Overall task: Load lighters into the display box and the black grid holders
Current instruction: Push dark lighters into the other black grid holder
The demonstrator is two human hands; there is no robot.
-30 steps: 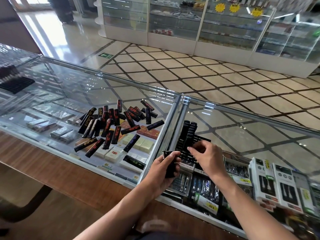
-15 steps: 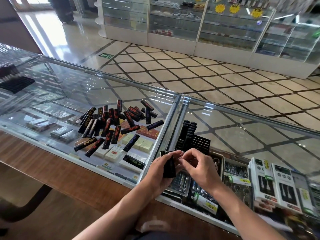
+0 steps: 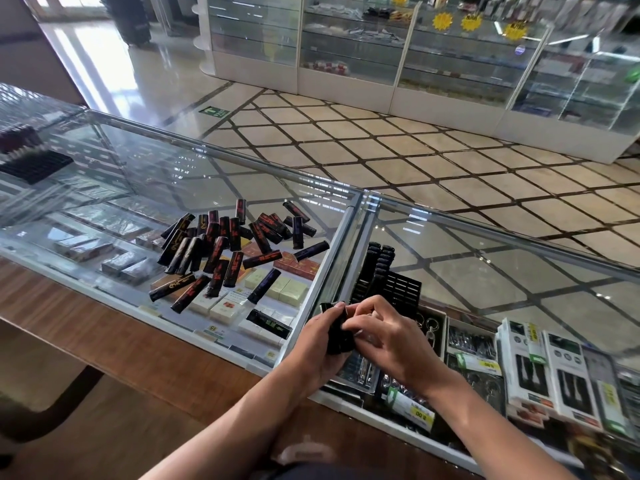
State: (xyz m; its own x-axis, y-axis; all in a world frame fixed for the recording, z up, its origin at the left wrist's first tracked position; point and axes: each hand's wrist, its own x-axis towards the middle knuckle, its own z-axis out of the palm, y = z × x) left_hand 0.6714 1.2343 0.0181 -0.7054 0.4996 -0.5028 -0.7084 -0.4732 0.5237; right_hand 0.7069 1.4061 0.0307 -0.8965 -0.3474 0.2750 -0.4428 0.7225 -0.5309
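— What are we standing at?
— A wooden ledge (image 3: 104, 334) runs along our side. Past it is the glass counter (image 3: 485, 271), two panes joined by a metal frame (image 3: 346, 244). Beyond that lie a tiled floor (image 3: 415, 150) and white display cabinets (image 3: 381, 64) along the far wall.

— And the lighters?
— We hold a bundle of lighters (image 3: 337, 336), slim and plain black, over the counter's near edge, just right of the frame. Our left hand (image 3: 313, 348) has its fingers curled round the bundle. Our right hand (image 3: 391, 337) meets it, bent fingertips pinching at the bundle's top (how many lighters it holds we cannot tell).

— Where is the holder?
— The black grid holder (image 3: 403, 289) lies on the glass just behind our hands, with standing lighters (image 3: 377, 261) in its left rows. The loose lighters (image 3: 228, 251), black with red or gold print, are heaped on the left pane, well apart from the holder.

— Anything else?
— Boxed goods (image 3: 554, 368) and cigarette packs (image 3: 289, 289) sit under the glass, and a second grid holder (image 3: 34, 166) lies far off to the left. Our right hand covers the near holder's front edge.
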